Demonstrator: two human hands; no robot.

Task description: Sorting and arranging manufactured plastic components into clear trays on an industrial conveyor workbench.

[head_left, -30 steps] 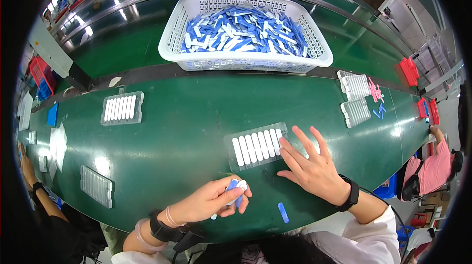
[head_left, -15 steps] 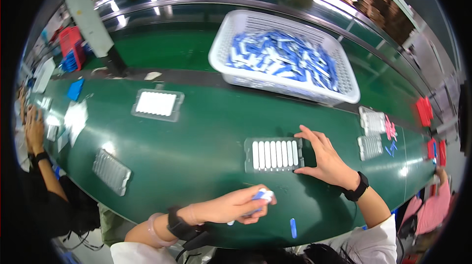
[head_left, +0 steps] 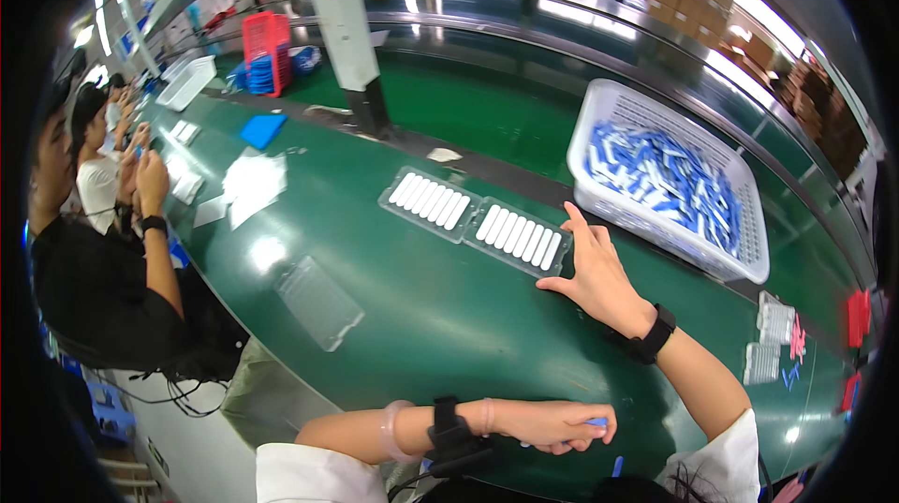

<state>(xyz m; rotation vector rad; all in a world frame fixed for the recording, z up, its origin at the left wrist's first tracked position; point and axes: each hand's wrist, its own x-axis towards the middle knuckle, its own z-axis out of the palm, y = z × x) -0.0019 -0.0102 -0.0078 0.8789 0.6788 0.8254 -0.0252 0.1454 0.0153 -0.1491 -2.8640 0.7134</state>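
Observation:
My right hand (head_left: pixel 604 273) spans the right end of a transparent plastic tray (head_left: pixel 485 239), thumb on the near edge and fingers on the far one. A row of several white oblong pieces (head_left: pixel 518 236) lies in it. Its left end meets, or nearly meets, a similar filled tray (head_left: pixel 386 202). Close to the table's front edge, my left hand (head_left: pixel 562 425) is closed around a blue piece (head_left: pixel 596 422); the fingers hide most of it. A loose blue strip (head_left: pixel 618 466) lies on the table to the right of that hand.
A white basket (head_left: pixel 588 119) heaped with blue-and-white pieces stands beyond my right hand. Another transparent tray (head_left: pixel 318 304) lies to the left. More trays (head_left: pixel 760 362) and pink and blue bits lie at the right. A post (head_left: pixel 339 25) rises behind; a co-worker (head_left: pixel 112 288) is at left.
My right hand has slid the filled tray away and to the left, up beside the other filled one. The left hand stays closed. The whole view has turned toward the left.

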